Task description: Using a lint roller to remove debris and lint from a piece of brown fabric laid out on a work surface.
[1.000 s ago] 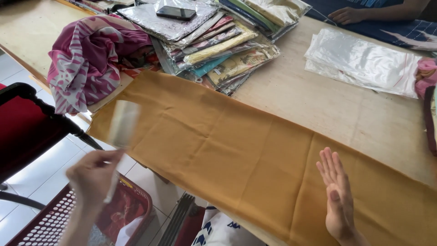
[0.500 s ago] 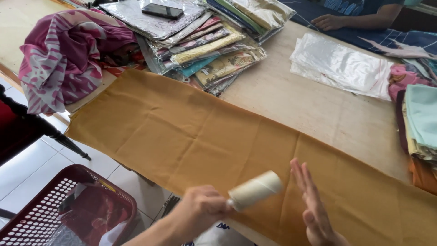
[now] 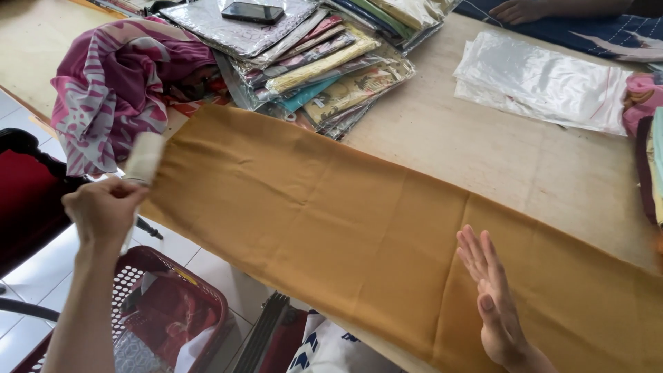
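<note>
- Left hand [image 3: 103, 207]: raised over the left end of the cloth, off the table's near edge; its grip is clamped on a lint roller [image 3: 143, 159], fingers wrapped round the handle so that the pale cylindrical head stands up above the fist.
- Lint roller: held tilted slightly, its head just beside the left end of the mustard cloth [image 3: 359, 228]; whether it touches the fabric cannot be told.
- Right hand [image 3: 494, 304]: laid flat on the cloth near the table's near edge, palm down, fingers straight and close together, grip apart and holding nothing.
- Mustard cloth: a long strip spread flat along the table [image 3: 497, 152], running from the left end to beyond the right frame edge, with faint fold creases across it.
- Beyond the cloth: a stack of flat plastic-wrapped fabric packets [image 3: 324, 69] with a dark phone [image 3: 252, 12] on top, and a crumpled pink patterned cloth [image 3: 110, 90] to its left.
- Far right of the table: a pile of clear plastic bags [image 3: 545, 79].
- Top edge: another person's hand [image 3: 514, 10] resting on dark blue fabric.
- Below the left hand, on the floor: a red perforated basket [image 3: 166, 311].
</note>
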